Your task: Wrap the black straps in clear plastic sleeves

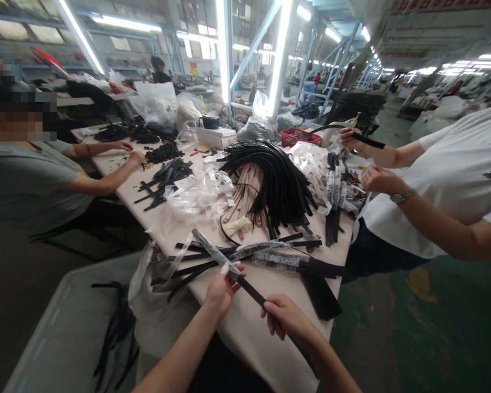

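Observation:
A long black strap [250, 290] runs slantwise between my hands, its far part wrapped in see-through plastic film. My left hand [223, 289] grips it near the middle, thumb on top at the film's lower end. Closer to me, my right hand [284, 315] pinches the bare black part; beyond that hand my forearm partly hides the strap. Just past my hands lies a loose pile of black straps [192, 267], some in film [276, 259]. A wide flat black piece [321, 297] lies at the table's right edge.
A big bundle of black straps [276, 174] lies mid-table beside crumpled plastic film [200, 194]. A co-worker at left [33, 169] handles small parts; one at right [454, 185] holds a strap. A grey bin [71, 305] stands lower left, and a red basket [298, 137] at the back.

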Motion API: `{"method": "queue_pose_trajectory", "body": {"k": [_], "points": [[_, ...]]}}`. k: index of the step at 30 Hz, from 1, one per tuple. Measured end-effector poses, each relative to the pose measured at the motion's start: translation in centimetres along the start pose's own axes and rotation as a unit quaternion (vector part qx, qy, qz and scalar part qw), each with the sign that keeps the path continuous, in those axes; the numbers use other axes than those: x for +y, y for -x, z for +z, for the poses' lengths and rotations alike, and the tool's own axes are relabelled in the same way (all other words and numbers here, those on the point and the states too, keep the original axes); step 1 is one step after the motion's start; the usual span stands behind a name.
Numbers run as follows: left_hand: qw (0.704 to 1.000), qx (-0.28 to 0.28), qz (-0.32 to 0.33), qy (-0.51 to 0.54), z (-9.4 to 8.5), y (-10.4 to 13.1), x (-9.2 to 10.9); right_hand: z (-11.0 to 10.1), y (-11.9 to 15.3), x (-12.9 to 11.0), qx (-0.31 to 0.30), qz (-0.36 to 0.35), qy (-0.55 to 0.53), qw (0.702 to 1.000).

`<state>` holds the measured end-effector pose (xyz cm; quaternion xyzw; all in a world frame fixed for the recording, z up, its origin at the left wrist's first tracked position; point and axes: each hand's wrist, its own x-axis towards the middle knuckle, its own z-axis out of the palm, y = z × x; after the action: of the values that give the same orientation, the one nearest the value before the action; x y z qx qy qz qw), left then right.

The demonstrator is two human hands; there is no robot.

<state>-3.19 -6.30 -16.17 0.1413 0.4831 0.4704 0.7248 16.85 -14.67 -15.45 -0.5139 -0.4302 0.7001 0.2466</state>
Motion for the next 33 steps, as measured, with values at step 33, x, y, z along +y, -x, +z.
{"method": "queue_pose_trajectory", "body": {"k": [33], "points": [[0.98,-0.193,0.035,-0.012,7.7,2.6,-4.4,-3.7,2.6,0.1,-0.081,0.011,-0.462,0.883]]}}
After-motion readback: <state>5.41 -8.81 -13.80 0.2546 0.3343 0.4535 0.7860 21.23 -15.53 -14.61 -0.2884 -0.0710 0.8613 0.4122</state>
